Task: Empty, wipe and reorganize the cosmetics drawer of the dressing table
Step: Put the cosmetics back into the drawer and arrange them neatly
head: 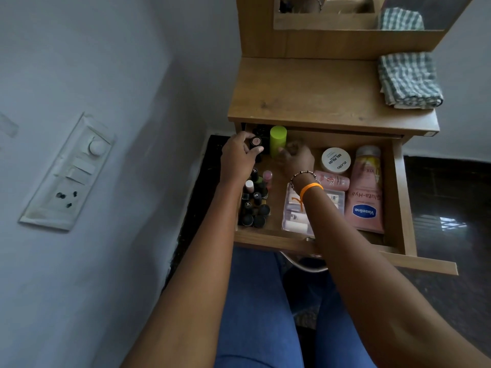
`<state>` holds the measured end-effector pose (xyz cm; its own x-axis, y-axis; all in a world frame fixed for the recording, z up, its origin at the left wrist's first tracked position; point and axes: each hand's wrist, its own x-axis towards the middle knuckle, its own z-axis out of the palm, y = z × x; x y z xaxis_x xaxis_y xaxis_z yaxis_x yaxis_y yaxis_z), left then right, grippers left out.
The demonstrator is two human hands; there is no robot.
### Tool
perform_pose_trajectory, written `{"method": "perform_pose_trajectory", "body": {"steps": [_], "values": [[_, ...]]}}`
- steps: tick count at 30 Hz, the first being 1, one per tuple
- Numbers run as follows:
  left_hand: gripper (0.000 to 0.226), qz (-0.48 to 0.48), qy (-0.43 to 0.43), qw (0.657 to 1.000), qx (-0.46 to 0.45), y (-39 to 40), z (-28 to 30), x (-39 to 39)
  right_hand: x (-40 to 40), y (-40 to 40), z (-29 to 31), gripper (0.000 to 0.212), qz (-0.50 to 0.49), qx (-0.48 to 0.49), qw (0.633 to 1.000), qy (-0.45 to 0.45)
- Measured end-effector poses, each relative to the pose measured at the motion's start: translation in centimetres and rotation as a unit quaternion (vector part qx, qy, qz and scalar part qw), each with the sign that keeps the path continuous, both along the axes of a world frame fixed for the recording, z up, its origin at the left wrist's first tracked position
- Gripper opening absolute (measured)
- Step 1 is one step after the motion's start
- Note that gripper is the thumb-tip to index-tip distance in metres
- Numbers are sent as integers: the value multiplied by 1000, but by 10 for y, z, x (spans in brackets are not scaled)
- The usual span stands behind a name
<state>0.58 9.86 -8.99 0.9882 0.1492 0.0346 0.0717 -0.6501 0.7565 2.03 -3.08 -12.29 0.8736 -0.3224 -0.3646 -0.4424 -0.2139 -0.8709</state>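
Note:
The wooden drawer of the dressing table stands pulled out and holds cosmetics. My left hand pinches a small dark lipstick with a pinkish cap end, at the drawer's back left. My right hand touches the base of an upright lime-green cylinder; its fingertips are partly hidden. Several dark nail-polish bottles cluster along the left side. A clear pouch lies under my right wrist. A white jar, a small pink tube and a pink Vaseline tube lie at the right.
A folded checked cloth lies on the tabletop at the back right, below a mirror. A wall with a switch panel stands close on the left. My legs in blue jeans sit under the drawer.

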Motion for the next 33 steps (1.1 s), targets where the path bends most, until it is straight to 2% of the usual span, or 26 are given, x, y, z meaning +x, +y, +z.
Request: {"method": "perform_pose_trajectory", "body": {"steps": [10,14,16,19,23,28,33], "values": [[21,-14,18,1000,-5,1,3,3,-1,-2,4,28,15,-9,1000,10],[14,-22,7,999,-28,5,7,1,-13,-5,12,16,29,-44,999,-5],[12,-31,-12,999,-32,7,10,-2,-21,-7,19,28,60,-64,996,-34],[15,-49,-18,999,-16,7,12,-14,-34,-9,24,28,133,-93,984,-76],[22,-82,-27,996,9,2,15,-27,-43,-5,27,51,198,-117,964,-131],[26,-119,-38,990,73,-1,14,-34,-48,-3,33,46,260,-127,951,-109],[32,-59,-43,997,29,3,10,-42,-44,-3,28,44,256,-136,955,-70]]}}
